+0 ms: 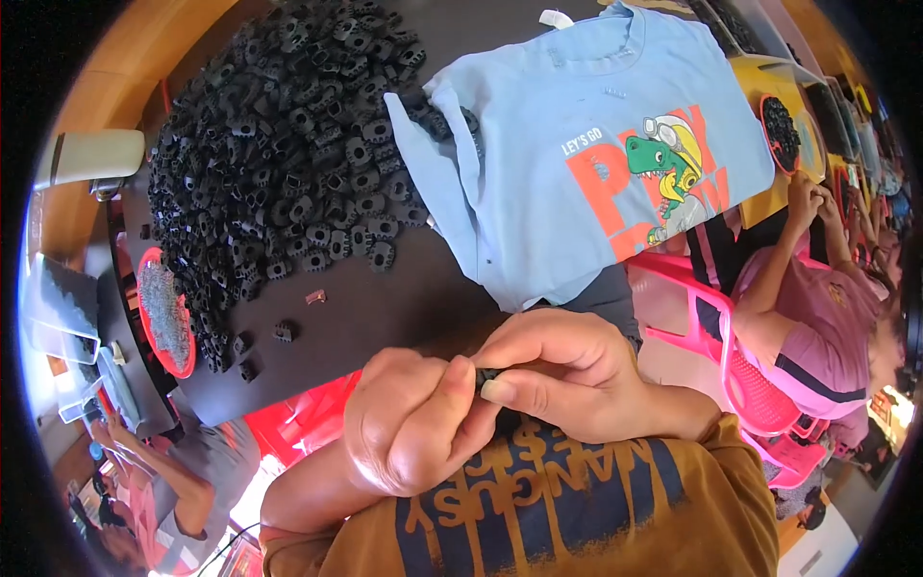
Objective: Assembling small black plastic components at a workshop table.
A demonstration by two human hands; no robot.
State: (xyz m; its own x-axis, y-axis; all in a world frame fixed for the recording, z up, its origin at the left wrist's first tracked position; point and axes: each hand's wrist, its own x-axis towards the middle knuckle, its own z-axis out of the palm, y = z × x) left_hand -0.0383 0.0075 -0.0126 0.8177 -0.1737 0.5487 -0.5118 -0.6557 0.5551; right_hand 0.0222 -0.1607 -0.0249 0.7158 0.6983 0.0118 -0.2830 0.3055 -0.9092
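Note:
In front of my chest, both hands meet at the fingertips around a small black plastic part (486, 377). My left hand (409, 418) is closed, with its thumb and fingers pinching the part from the left. From the other side, the thumb and forefinger of my right hand (572, 375) grip it too. Fingers cover most of the part, so its shape is hard to see. Beyond my hands, a large heap of black plastic clips (288, 154) spreads over the dark table (385, 303). A few loose clips (283, 331) lie nearer, beside a small reddish-brown piece (315, 296).
A light blue T-shirt (538, 163) with a cartoon dinosaur lies right of the heap. At the table's left edge sits a red-rimmed basket (165, 313) of small grey pieces. A pink plastic chair (731, 356) and a person in pink (817, 317) are rightward; another person (192, 481) sits lower left.

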